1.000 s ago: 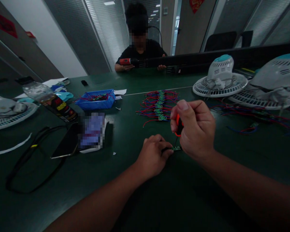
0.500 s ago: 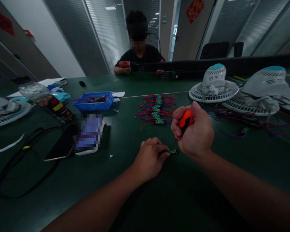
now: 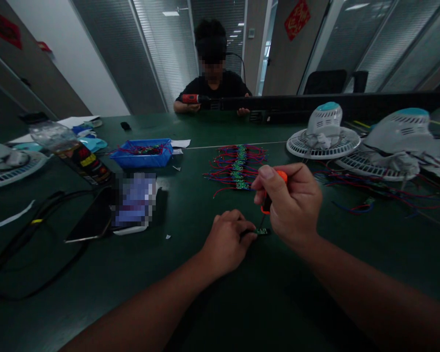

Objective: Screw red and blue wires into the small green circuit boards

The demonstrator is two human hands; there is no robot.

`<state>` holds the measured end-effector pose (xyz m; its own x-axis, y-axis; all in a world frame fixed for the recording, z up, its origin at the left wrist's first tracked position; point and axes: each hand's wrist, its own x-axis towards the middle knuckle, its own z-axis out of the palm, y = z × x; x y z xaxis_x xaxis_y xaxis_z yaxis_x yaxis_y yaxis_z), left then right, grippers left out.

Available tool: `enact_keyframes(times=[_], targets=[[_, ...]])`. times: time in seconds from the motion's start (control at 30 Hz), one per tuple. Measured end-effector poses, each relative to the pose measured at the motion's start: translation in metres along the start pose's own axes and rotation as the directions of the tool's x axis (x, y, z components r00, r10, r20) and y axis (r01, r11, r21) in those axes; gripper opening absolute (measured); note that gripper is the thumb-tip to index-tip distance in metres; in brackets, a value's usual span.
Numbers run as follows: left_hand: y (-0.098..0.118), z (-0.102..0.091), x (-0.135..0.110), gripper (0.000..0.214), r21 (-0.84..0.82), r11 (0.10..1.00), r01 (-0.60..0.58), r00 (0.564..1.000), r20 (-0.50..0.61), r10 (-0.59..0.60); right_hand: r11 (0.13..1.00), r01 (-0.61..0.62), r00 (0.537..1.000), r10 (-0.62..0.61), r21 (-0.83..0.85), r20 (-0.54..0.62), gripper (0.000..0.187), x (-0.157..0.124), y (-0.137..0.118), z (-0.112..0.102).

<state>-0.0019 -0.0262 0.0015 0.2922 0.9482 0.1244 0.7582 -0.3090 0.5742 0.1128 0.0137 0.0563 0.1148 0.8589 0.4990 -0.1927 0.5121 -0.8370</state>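
Note:
My left hand (image 3: 231, 238) rests on the green table, thumb and fingers pinching the left end of a small green circuit board (image 3: 263, 231). My right hand (image 3: 292, 203) is closed around the orange and black handle of a screwdriver (image 3: 267, 204). Its thin shaft points down at the board; whether the tip touches cannot be made out clearly. Beyond my hands lies a column of small circuit boards (image 3: 239, 167) with red and blue wires spreading to both sides.
A blue tray (image 3: 142, 160) holds wired boards. Left are a tilted bottle (image 3: 82, 159), a phone (image 3: 91, 215) and a black cable (image 3: 7, 259). White fan parts (image 3: 324, 142) and loose wires (image 3: 385, 188) lie right. Across the table a person (image 3: 212, 80) holds a red and black tool.
My right hand has turned around the screwdriver handle, the thumb swinging left and down. My left hand and the board stay in place. The view has shifted slightly.

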Motion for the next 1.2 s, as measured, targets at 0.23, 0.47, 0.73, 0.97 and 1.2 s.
enact_keyframes(times=[0.23,0.47,0.73,0.97,1.2], targets=[[0.002,-0.001,0.000,0.016,0.011,1.000,-0.011,1.000,0.005,0.010,0.990,0.103,0.994,-0.100,-0.098,0.033,0.032,0.000,0.010,-0.008],[0.000,0.001,-0.001,0.016,0.020,1.000,-0.016,1.000,-0.009,0.016,0.984,-0.115,0.993,0.114,0.138,0.010,0.044,0.009,0.016,-0.011],[0.001,0.001,-0.001,0.017,0.017,1.000,-0.016,1.000,-0.022,0.017,0.973,-0.165,0.982,0.176,0.164,-0.060,0.013,0.016,0.019,-0.009],[0.001,0.000,-0.002,0.016,0.028,0.999,-0.022,0.999,-0.023,0.022,0.956,-0.269,0.960,0.275,-0.121,0.041,0.015,0.035,0.006,-0.029],[0.003,-0.004,-0.002,0.017,0.032,0.999,-0.014,1.000,0.013,0.013,0.713,-0.073,0.622,0.579,-0.698,0.526,0.014,0.029,-0.006,-0.073]])
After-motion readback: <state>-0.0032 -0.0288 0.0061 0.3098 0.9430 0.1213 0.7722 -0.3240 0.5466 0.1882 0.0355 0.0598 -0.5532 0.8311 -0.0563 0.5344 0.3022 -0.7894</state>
